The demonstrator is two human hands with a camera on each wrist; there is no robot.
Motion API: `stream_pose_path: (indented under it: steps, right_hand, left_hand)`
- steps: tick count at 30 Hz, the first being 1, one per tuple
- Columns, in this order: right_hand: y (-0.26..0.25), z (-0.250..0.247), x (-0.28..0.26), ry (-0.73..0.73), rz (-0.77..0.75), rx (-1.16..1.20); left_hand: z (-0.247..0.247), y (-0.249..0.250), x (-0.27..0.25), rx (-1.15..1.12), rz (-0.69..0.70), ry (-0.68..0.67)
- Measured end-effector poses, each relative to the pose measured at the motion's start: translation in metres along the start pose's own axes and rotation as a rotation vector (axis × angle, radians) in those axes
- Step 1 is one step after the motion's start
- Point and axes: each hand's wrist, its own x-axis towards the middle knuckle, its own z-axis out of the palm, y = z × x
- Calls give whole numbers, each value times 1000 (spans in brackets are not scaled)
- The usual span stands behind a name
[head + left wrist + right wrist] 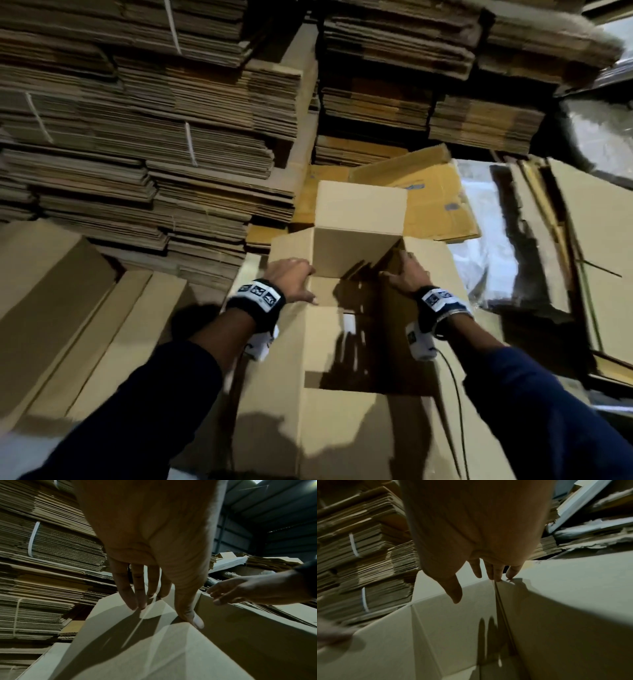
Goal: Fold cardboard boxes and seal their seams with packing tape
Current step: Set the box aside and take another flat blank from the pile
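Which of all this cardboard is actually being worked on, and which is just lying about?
In use:
- open box, its flaps not yet folded shut
- left hand, fingers straight on the left flap
- right hand, fingers on the right flap

Lying about:
- strapped stacks of flat cardboard
- yellowish flattened box behind
- loose sheets at right

No tape in sight.

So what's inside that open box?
The box shows only bare cardboard walls and shadow. Its bottom is hidden by the near flap; no contents show.
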Motion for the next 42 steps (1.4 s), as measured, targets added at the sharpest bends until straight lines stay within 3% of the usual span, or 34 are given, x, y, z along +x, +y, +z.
stream_pose_path:
  steps: [4,11,15,17,20,23,26,30,34,36,38,40,42]
  right_hand:
    - [-15,-19,37,99,40,306]
    - [-44,-48,72,60,123,976]
    - [-31,-47,91,159,216,1048]
    - [-30,-50,89,110,260,1041]
    - [-35,-56,75,110,174,1254]
    - [-20,-47,72,184,199,1397]
    - [-10,-39,58,177,184,1187]
    - [9,-27,42,195,65,576]
    - [14,-7,32,19,-49,-185]
    - [9,4,25,19,-20,-277]
    - [2,8,16,38,-10,-266]
    - [-2,7,7,6,-11,-241]
    - [-1,3,-3,-14,-8,-196]
  left_hand:
    - [3,-2,4,-10,-23,-14]
    - [1,-3,2,-51,-59,-23]
    - [-1,-2,0,-75,-52,-36]
    - [0,-2,1,-80,-45,-40]
    - [3,-2,2,-97,-44,-47]
    - [4,-2,1,-115,-37,-42]
    - [7,-5,0,-125,-46,-35]
    - [18,-9,-10,-108,-44,50]
    - [39,-16,-41,-182,-27,100]
    - [64,-27,-60,-260,-29,183]
    - [78,-34,-76,-325,-115,243]
    - [78,-34,-92,-436,-255,182]
    - [70,-33,-107,-537,-282,118]
